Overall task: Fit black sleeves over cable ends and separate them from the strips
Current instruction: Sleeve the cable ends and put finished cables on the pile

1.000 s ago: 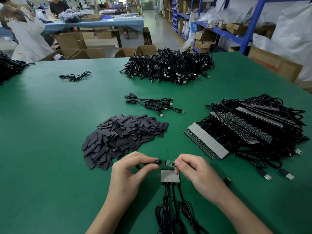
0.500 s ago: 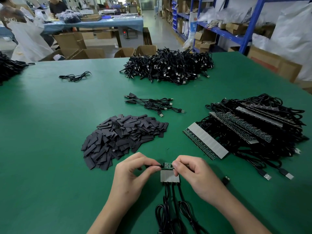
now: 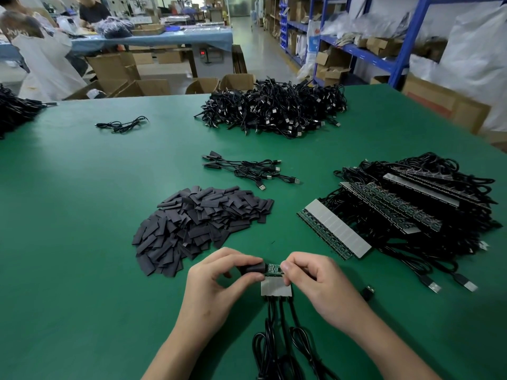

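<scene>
Gap closed: the black sleeve [image 3: 252, 268] has come across and its mouth now touches the green cable end [image 3: 273, 268]. The left hand [image 3: 219, 281] pinches that sleeve between thumb and fingertips; the right hand [image 3: 315, 281] pinches the cable end's far side, both just above the short strip [image 3: 275, 287]. Fitting looks barely begun, separation still ahead. The sleeve pile [image 3: 200, 223] lies beyond the strip to its left, the stacked strips [image 3: 337, 231] beyond to its right.

Bright, even overhead light, soft shadows.
A pale sheen lies on the green table [image 3: 82, 187] at left; the shelving [image 3: 411, 42] bows and smears toward the edges.
</scene>
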Tool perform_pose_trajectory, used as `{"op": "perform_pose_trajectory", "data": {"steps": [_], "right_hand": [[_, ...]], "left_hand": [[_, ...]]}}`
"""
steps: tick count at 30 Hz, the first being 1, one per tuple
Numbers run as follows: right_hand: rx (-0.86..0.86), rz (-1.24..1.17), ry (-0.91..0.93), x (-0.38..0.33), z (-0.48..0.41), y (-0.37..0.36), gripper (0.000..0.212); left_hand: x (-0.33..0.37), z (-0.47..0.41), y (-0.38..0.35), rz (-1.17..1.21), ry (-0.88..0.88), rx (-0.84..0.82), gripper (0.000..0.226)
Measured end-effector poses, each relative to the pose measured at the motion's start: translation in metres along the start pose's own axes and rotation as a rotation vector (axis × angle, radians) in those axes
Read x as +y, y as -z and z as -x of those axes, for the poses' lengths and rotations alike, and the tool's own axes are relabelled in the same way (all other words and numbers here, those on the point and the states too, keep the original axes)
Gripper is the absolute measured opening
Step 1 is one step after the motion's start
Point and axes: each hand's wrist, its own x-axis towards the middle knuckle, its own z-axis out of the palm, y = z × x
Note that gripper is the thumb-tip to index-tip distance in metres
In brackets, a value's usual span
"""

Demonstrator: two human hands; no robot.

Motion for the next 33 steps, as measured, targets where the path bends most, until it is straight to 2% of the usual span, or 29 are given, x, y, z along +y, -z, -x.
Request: {"op": "perform_pose_trajectory", "data": {"steps": [5,17,33], "right_hand": [[0.001,0.054,0.010,0.0019,0.0003,-0.0004,0.032],[-0.012,0.110,-0.060,0.0018,-0.0001,0.0012,0.034],[-0.071,0.102,-0.071,0.0025,0.0000,0.0014,0.034]], "left_hand": [[0.0019,0.0004,0.0001,-0.005,0.004,-0.012,0.017],[-0.0034,0.0032,0.0015,-0.163,-0.049,-0.081,0.020],[0.0004,0.0050,-0.0005,-0.254,-0.043,-0.047,0.022]]}}
